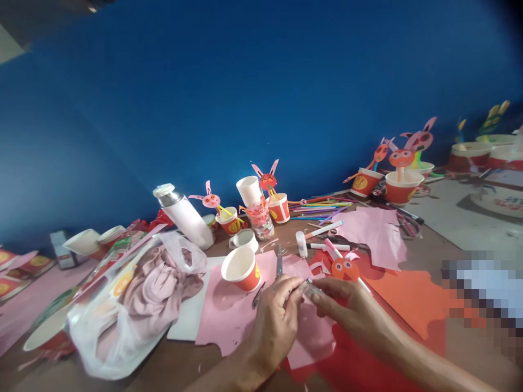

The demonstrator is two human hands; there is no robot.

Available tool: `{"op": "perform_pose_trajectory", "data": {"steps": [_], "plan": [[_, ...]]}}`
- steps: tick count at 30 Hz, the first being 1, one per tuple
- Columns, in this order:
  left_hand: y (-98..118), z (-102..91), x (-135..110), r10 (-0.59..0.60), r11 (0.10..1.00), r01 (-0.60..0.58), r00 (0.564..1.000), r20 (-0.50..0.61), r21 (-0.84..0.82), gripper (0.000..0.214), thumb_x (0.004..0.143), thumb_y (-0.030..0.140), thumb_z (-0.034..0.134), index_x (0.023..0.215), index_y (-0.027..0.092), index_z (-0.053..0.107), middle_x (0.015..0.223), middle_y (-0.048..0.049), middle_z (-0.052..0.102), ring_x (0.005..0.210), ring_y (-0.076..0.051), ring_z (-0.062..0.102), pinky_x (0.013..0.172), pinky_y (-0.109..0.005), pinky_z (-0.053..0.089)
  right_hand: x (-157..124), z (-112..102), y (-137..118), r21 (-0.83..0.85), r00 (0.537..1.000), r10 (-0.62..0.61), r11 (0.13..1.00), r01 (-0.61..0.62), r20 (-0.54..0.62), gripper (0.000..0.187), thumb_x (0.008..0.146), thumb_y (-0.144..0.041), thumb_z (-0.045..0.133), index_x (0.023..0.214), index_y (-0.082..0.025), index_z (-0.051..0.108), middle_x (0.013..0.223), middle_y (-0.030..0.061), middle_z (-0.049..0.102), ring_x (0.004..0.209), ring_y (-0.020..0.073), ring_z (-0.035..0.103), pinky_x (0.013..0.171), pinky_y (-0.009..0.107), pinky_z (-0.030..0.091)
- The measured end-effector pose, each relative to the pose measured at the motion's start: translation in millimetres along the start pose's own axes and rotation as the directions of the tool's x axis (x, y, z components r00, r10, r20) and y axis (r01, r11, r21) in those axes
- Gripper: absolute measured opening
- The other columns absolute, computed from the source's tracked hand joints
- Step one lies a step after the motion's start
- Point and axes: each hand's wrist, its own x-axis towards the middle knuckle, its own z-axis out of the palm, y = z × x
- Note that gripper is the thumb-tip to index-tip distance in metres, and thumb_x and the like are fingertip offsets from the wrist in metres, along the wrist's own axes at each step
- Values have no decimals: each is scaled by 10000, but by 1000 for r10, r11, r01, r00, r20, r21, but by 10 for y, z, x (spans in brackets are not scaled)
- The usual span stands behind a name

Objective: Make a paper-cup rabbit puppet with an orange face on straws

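My left hand [280, 310] and my right hand [347, 305] meet at the front middle of the table, fingers pinched. Between them is a small clear object [312, 292], mostly covered by the fingers; I cannot tell its kind. Just beyond my right hand lies an orange paper rabbit head [344, 268] with pink ears. Scissors [279, 260] point away from my left hand. A red paper cup [244, 270] stands left of them on pink paper [214, 316]. Red and orange paper sheets [412, 299] spread under and beyond my right forearm.
Beyond the hands are a glue stick [301, 244], markers [324, 230] and several coloured sticks [327, 206]. Finished rabbit cups [404, 188] line the wall. At left are a white flask [186, 222] and a plastic bag [110, 337] with pink cloth. A blurred patch covers the right edge.
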Motion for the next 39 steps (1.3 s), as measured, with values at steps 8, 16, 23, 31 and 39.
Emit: {"op": "perform_pose_trajectory", "data": {"steps": [8,16,23,31,39], "plan": [[42,-17,27,-161,953,172,985,65,-249,266,824,353,484,896,141,628,695,1,517,498,-74,495,461,-190,443,0,-11,4,-280,994,-50,960,23,-92,252,829,-334,467,962,-237,657,820,37,684,726,199,618,631,306,454],[92,-22,6,-291,882,326,945,150,-340,342,776,447,524,907,145,615,636,20,516,403,-66,479,323,-168,337,-26,-32,-38,-489,985,-140,869,72,-103,241,841,-312,440,898,-226,658,764,32,669,705,197,596,637,314,410],[119,-13,12,-308,773,390,920,241,-500,296,750,393,576,809,105,613,571,28,521,359,-47,460,375,-176,363,-7,-48,14,-472,986,-119,880,50,-118,259,833,-328,454,945,-196,647,754,36,675,729,207,602,671,323,415],[94,-50,1,-394,706,497,868,304,-504,317,678,425,640,783,132,583,533,31,540,356,-44,428,360,-168,334,-8,3,47,-402,984,-137,912,80,-114,225,813,-314,494,933,-202,648,698,13,656,668,180,598,655,311,421],[84,-50,5,-394,657,449,889,233,-606,237,679,353,650,684,121,603,516,25,524,460,-57,447,473,-180,356,-18,-23,-8,-243,988,-128,964,104,-84,218,829,-328,478,928,-231,646,670,-5,644,634,155,592,623,280,435]]}}
